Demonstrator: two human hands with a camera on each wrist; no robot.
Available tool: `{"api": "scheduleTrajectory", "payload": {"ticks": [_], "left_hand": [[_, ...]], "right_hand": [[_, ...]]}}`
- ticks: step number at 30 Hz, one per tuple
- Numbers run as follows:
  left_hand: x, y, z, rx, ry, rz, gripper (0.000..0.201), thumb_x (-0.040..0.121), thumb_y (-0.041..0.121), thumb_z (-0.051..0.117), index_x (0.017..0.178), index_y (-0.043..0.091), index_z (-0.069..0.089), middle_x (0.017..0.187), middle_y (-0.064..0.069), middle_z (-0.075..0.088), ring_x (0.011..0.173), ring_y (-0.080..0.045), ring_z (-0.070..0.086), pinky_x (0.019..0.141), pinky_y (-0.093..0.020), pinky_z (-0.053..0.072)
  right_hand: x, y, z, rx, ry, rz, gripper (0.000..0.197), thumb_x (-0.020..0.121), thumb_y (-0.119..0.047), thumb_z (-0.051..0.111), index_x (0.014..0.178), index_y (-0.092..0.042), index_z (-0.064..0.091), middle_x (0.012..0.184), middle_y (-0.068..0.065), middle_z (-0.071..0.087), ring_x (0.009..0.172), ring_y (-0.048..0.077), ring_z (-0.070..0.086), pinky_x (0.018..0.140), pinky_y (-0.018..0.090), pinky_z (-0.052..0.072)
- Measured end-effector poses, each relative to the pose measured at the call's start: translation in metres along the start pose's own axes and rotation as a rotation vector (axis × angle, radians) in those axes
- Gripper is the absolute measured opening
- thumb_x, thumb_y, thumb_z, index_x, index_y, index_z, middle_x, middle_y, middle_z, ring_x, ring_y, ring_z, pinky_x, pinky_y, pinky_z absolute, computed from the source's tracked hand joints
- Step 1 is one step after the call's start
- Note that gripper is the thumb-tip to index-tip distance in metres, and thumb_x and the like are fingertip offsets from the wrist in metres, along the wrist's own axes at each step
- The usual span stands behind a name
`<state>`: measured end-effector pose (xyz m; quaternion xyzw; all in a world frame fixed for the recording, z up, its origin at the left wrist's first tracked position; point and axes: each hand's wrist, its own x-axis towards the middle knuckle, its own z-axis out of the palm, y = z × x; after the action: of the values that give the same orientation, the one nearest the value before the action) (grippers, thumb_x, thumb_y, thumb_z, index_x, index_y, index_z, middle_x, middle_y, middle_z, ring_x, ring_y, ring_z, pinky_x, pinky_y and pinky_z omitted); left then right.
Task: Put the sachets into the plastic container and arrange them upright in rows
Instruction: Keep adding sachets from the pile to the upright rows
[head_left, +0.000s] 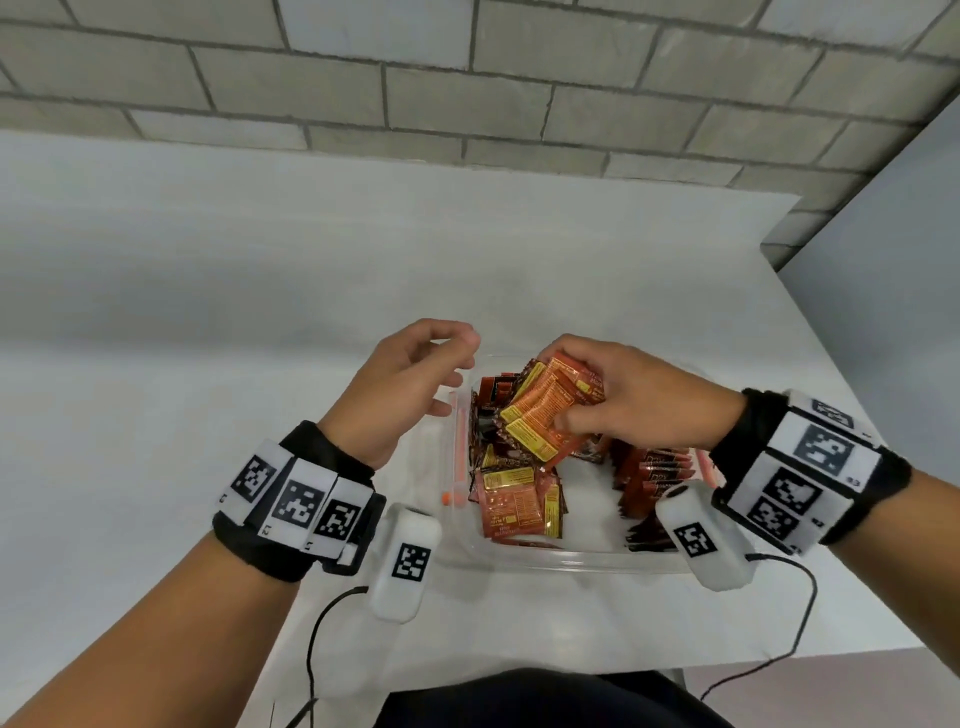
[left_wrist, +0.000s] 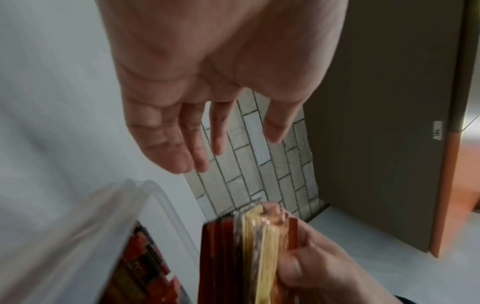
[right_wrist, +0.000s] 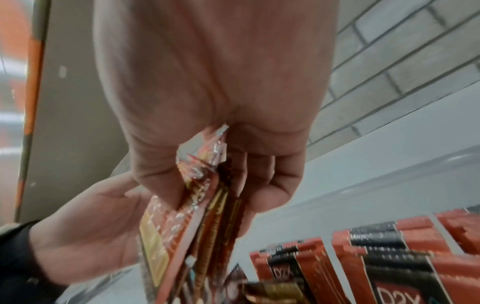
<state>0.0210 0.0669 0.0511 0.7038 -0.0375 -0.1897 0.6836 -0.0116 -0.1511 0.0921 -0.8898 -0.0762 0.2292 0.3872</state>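
Note:
A clear plastic container sits on the white table, holding red, orange and black sachets. My right hand grips a fanned bunch of sachets above the container's far middle; the same bunch shows clamped between thumb and fingers in the right wrist view. A row of upright sachets stands along the right side, and a looser group leans at the near left. My left hand hovers empty over the container's left rim, fingers loosely spread.
The white table stretches left and behind the container. A grey brick wall runs along its far edge. An orange strip lies at the container's left rim. A grey panel stands at the right.

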Motion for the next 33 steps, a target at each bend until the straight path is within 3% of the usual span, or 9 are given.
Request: {"api": "scheduleTrajectory", "payload": {"ticks": [5,9,12,16,20,23,26,30,33], "left_hand": [[0.006,0.017,0.027,-0.148,-0.248,-0.054,0.053,0.074,0.049,0.06,0.122,0.026,0.055,0.109,0.0,0.067,0.098,-0.016,0.067,0.076,-0.038,0.057],[0.014,0.024,0.048,-0.218,-0.544,-0.13,0.077,0.059,0.056,0.081,0.124,0.022,0.055,0.114,-0.011,0.065,0.103,-0.03,0.065,0.079,-0.049,0.057],[0.021,0.024,0.062,-0.278,-0.656,-0.193,0.077,0.059,0.035,0.087,0.125,0.017,0.054,0.109,-0.015,0.065,0.098,-0.036,0.065,0.073,-0.046,0.058],[0.027,0.022,0.076,-0.359,-0.653,-0.229,0.051,0.072,0.02,0.065,0.12,0.01,0.052,0.096,-0.015,0.067,0.084,-0.032,0.069,0.063,-0.039,0.059],[0.029,0.017,0.079,-0.469,-0.54,-0.219,0.045,0.075,0.014,0.052,0.119,0.004,0.051,0.091,-0.016,0.067,0.077,-0.029,0.069,0.061,-0.038,0.058],[0.031,0.014,0.078,-0.54,-0.45,-0.166,0.04,0.076,0.012,0.054,0.115,0.005,0.058,0.103,-0.019,0.066,0.084,-0.03,0.068,0.07,-0.04,0.058],[0.028,0.013,0.081,-0.592,-0.399,-0.106,0.043,0.078,0.007,0.058,0.12,0.0,0.057,0.114,-0.024,0.063,0.096,-0.034,0.066,0.078,-0.043,0.057],[0.024,0.008,0.089,-0.605,-0.381,-0.055,0.031,0.081,0.009,0.06,0.111,0.007,0.064,0.11,-0.019,0.067,0.099,-0.033,0.066,0.085,-0.05,0.054],[0.023,0.006,0.09,-0.655,-0.4,-0.107,0.033,0.079,0.013,0.056,0.11,0.007,0.064,0.112,-0.018,0.067,0.1,-0.032,0.065,0.09,-0.052,0.051]], "right_hand": [[-0.01,-0.012,-0.02,0.196,0.067,-0.091,0.041,0.081,-0.002,0.069,0.113,-0.023,0.057,0.103,0.001,0.07,0.094,0.013,0.068,0.087,0.03,0.055],[-0.016,-0.018,-0.033,0.186,0.068,-0.14,0.042,0.081,0.002,0.067,0.113,-0.024,0.059,0.103,0.0,0.07,0.095,0.014,0.067,0.086,0.03,0.055],[-0.017,-0.016,-0.036,0.137,0.037,-0.136,0.043,0.081,0.0,0.066,0.116,-0.024,0.06,0.103,-0.001,0.07,0.094,0.014,0.068,0.087,0.03,0.055],[-0.018,-0.007,-0.035,0.108,0.08,-0.123,0.047,0.082,-0.004,0.066,0.122,-0.026,0.057,0.106,-0.004,0.069,0.095,0.008,0.066,0.089,0.026,0.053],[-0.024,0.007,-0.027,-0.012,0.335,-0.136,0.06,0.078,-0.025,0.075,0.128,-0.042,0.046,0.117,-0.013,0.054,0.103,0.001,0.054,0.081,0.012,0.042],[-0.031,0.016,-0.021,0.117,0.497,-0.032,0.071,0.072,-0.047,0.072,0.135,-0.041,0.039,0.117,-0.017,0.048,0.102,0.003,0.051,0.079,0.018,0.042],[-0.038,0.018,-0.007,0.325,0.505,0.032,0.079,0.064,-0.056,0.067,0.135,-0.038,0.038,0.114,-0.015,0.054,0.096,0.007,0.061,0.082,0.027,0.052],[-0.038,0.02,0.007,0.51,0.488,0.035,0.051,0.077,-0.041,0.068,0.124,-0.028,0.052,0.109,-0.007,0.067,0.086,0.01,0.068,0.077,0.035,0.058],[-0.038,0.026,0.006,0.678,0.524,0.049,0.03,0.088,-0.023,0.063,0.118,-0.021,0.059,0.109,0.001,0.069,0.083,0.014,0.069,0.071,0.034,0.057]]}}
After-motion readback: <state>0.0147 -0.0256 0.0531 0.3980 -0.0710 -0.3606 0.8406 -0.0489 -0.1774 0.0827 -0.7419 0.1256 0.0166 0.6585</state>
